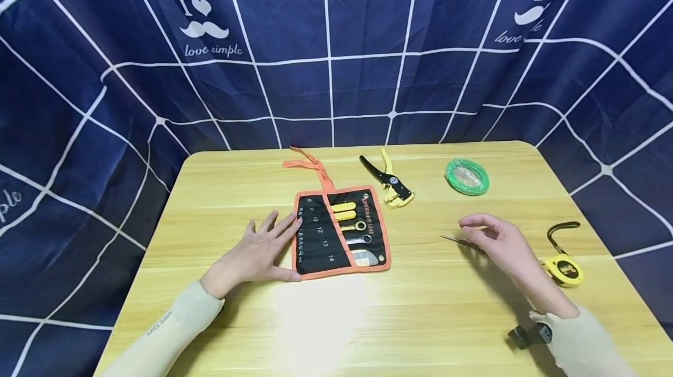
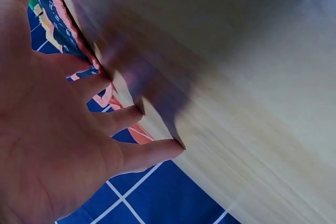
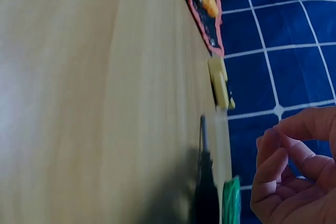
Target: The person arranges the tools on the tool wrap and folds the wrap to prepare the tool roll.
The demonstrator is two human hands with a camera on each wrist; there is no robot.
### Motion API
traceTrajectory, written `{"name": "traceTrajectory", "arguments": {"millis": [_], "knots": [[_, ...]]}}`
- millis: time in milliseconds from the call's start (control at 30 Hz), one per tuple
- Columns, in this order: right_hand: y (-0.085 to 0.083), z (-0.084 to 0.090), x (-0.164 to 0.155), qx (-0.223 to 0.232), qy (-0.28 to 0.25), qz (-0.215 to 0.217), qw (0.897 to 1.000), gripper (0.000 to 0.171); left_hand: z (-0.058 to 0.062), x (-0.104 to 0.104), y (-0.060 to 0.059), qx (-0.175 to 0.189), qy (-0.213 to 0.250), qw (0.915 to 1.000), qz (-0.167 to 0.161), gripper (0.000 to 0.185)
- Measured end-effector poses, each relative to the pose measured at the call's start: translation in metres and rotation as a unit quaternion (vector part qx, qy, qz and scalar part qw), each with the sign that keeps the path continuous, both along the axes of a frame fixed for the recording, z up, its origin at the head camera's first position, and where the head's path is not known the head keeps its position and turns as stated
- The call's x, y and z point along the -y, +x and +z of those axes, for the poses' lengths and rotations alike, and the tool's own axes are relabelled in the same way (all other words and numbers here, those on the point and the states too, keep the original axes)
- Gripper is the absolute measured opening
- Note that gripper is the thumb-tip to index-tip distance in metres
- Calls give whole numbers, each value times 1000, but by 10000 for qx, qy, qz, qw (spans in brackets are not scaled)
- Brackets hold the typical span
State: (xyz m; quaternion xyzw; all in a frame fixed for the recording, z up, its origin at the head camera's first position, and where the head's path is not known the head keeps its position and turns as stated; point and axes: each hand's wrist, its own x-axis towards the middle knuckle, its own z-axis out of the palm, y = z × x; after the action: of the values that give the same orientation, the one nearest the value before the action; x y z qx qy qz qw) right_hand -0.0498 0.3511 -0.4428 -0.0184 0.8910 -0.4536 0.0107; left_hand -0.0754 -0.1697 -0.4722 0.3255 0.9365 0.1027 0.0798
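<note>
My left hand [image 1: 260, 253] lies with spread, straight fingers at the left edge of a black tool pouch [image 1: 315, 248] with orange trim; its fingertips touch that edge. Pockets of the pouch hold yellow-handled tools [image 1: 344, 211], ring-ended wrenches [image 1: 360, 239] and a pale, flat tool [image 1: 364, 258]. Over the table at the right, my right hand [image 1: 499, 242] hovers with loosely curled fingers, thumb near the index fingertip. Below it lies a screwdriver-like tool with a thin metal shaft [image 1: 448, 238] and dark handle [image 3: 206, 195]. In the right wrist view the hand [image 3: 294, 169] is apart from it and holds nothing visible.
Yellow-and-black wire strippers [image 1: 391, 181] lie behind the pouch's right side. A green wire coil [image 1: 467, 177] is at the back right, and a yellow tape measure [image 1: 564, 270] sits beside the right forearm. Blue checked curtains [image 1: 294, 90] surround the wooden table [image 1: 252, 330].
</note>
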Motion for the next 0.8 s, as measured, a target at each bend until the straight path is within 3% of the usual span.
{"name": "traceTrajectory", "arguments": {"millis": [267, 533, 800], "knots": [[19, -13, -32, 276, -273, -494, 9980, 25, -3, 1, 0, -88, -58, 9999, 7, 118], [32, -27, -57, 387, -244, -560, 9974, 18, -5, 2, 0, -196, -104, 9997, -29, 118], [35, -31, -62, 598, 252, -564, 9963, 38, -5, 1, 0, -242, -132, 9996, -49, 117]]}}
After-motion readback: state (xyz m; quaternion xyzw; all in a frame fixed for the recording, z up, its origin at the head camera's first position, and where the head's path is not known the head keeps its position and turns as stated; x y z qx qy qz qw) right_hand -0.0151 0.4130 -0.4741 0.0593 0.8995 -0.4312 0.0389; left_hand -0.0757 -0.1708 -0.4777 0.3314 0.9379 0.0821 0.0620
